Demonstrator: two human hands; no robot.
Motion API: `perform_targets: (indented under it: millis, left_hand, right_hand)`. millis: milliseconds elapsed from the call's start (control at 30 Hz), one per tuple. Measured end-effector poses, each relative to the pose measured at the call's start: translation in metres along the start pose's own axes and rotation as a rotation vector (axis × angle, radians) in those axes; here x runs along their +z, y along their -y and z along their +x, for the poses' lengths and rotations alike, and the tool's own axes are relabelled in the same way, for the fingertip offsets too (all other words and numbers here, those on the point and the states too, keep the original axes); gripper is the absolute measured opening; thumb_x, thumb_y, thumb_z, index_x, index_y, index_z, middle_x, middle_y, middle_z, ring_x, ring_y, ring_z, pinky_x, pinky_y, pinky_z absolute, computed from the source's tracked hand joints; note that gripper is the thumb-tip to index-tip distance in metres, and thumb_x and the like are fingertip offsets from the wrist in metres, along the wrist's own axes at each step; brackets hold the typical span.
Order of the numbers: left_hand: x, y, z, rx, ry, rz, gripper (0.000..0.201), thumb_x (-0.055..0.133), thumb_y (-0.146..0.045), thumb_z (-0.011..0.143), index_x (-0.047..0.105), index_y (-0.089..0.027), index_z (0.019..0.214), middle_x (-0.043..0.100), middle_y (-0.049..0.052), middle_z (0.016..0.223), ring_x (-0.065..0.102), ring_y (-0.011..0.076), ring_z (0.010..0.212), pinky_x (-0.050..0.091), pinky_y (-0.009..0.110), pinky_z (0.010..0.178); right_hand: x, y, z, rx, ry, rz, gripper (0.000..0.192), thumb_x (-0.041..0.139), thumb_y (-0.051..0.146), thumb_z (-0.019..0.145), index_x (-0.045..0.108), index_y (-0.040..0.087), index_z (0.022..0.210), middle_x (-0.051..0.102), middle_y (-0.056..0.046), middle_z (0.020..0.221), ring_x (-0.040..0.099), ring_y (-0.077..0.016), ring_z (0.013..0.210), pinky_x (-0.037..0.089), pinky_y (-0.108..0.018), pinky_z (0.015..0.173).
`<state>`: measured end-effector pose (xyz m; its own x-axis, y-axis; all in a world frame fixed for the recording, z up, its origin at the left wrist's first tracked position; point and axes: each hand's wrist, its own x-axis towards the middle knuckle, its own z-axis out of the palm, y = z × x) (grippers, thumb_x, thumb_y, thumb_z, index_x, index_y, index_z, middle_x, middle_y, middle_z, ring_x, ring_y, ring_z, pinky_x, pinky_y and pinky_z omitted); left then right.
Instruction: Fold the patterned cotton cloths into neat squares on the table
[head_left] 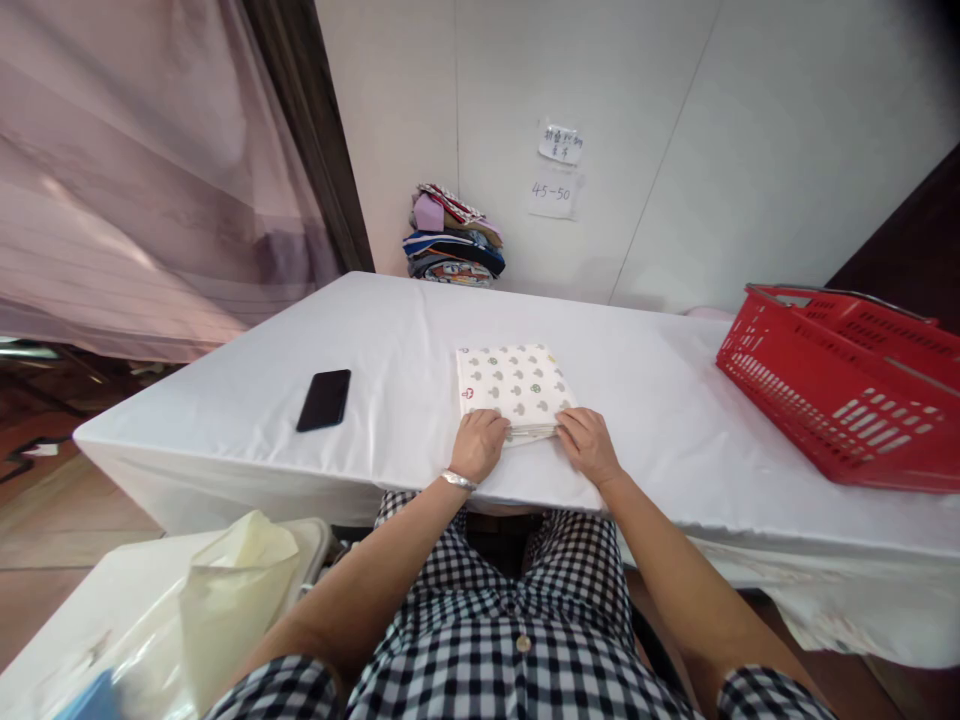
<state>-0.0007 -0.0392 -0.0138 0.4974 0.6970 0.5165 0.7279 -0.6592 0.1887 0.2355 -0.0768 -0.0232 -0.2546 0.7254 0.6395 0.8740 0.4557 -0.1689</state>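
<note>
One folded cloth [512, 386], white with small grey-green and red printed motifs, is seen at the centre of the frame on a table [390, 340] covered in white. It is folded into a near-square stack of layers, laid flat; its slightly longer axis runs from the near edge of the table toward the wall, and the layered open edges are turned toward the person.

Two hands are counted. The left hand [478, 444] is laid on the near left corner of the cloth, fingers curled over its edge; the right hand [589, 443] is placed at the near right corner, fingertips pressed on the layered edge. Neither is clenched, and whether the layers are pinched cannot be told. One bracelet [457, 481] is worn on the left wrist.

One black phone [324, 399] lies flat at centre left. One red basket [847, 385] stands at the right edge. One pile of folded clothes [452, 236] is stacked against the wall at upper centre. Two paper notes [556, 168] are stuck on the wall; "45-50" can be read on the lower, while the handwriting on the upper is too small to read. One plastic bag [225, 590] is seen at lower left.
</note>
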Motion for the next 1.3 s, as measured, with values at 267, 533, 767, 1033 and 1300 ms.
perform_targets:
  millis: [267,533,767,1033,1300]
  left_hand:
    - [0.001,-0.004,0.003,-0.022,-0.048,-0.011,0.018,0.044,-0.022,0.089,0.06,-0.02,0.098,0.06,0.006,0.098,0.051,0.0207,0.089,0.037,0.034,0.078]
    - [0.0,-0.005,0.001,0.035,-0.013,-0.03,0.019,0.042,-0.015,0.087,0.06,-0.02,0.093,0.059,0.006,0.104,0.052,0.0199,0.093,0.038,0.034,0.081]
    - [-0.001,-0.008,0.003,0.047,0.012,0.054,0.018,0.045,-0.022,0.088,0.06,-0.022,0.098,0.058,0.006,0.105,0.05,0.0207,0.09,0.037,0.036,0.08]
    - [0.0,-0.011,0.009,0.046,0.078,0.133,0.016,0.05,-0.027,0.087,0.06,-0.022,0.098,0.057,0.006,0.105,0.049,0.0222,0.093,0.036,0.038,0.079]
    - [0.003,-0.01,0.021,0.084,0.116,0.171,0.015,0.045,-0.023,0.089,0.058,-0.017,0.084,0.055,0.007,0.091,0.049,0.0219,0.085,0.036,0.036,0.074]
  right_hand:
    - [0.0,0.001,0.002,0.015,0.017,0.007,0.025,0.044,0.027,0.09,0.061,0.021,0.107,0.061,-0.008,0.103,0.051,-0.0223,0.098,0.038,-0.041,0.087]
    - [0.007,0.017,0.008,-0.031,0.061,0.014,0.027,0.043,0.027,0.09,0.059,0.021,0.111,0.06,-0.008,0.107,0.051,-0.0219,0.1,0.036,-0.04,0.088]
    - [0.015,0.021,0.011,-0.041,0.057,0.006,0.029,0.043,0.021,0.089,0.058,0.02,0.114,0.06,-0.009,0.105,0.05,-0.0228,0.098,0.036,-0.041,0.086]
    - [0.017,0.019,0.011,0.018,0.065,0.059,0.028,0.045,0.023,0.089,0.059,0.019,0.112,0.06,-0.008,0.104,0.05,-0.0222,0.097,0.037,-0.039,0.087]
    - [0.017,0.02,0.011,0.03,0.054,0.073,0.028,0.041,0.024,0.091,0.06,0.019,0.111,0.06,-0.008,0.103,0.051,-0.0214,0.097,0.038,-0.038,0.087]
